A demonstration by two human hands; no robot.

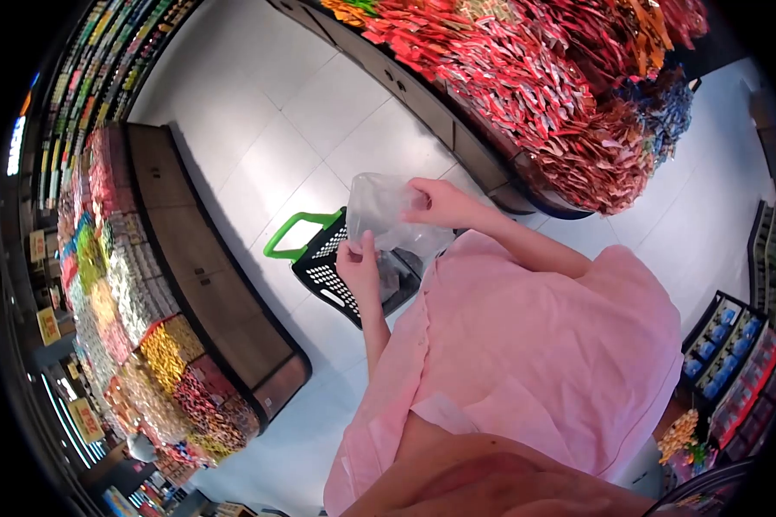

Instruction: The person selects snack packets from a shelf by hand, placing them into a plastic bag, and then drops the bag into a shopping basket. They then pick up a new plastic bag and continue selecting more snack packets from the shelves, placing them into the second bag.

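A clear plastic bag (378, 207) is spread between my two hands in the middle of the view. My left hand (359, 263) pinches its lower left edge, thumb pointing up. At the bag's upper right edge, my right hand (435, 202) has its fingers closed on the plastic. Below the bag is a black shopping basket (326, 280) with a green handle (278, 231). Something in clear or dark plastic lies inside the basket, partly hidden by my left hand and the bag.
A display counter (203, 271) of many wrapped sweets stands at the left. Another counter (422, 103) heaped with red packets is at the upper right. Shelves (724, 345) of packaged goods stand at the right. Pale floor tiles (293, 112) run between the counters.
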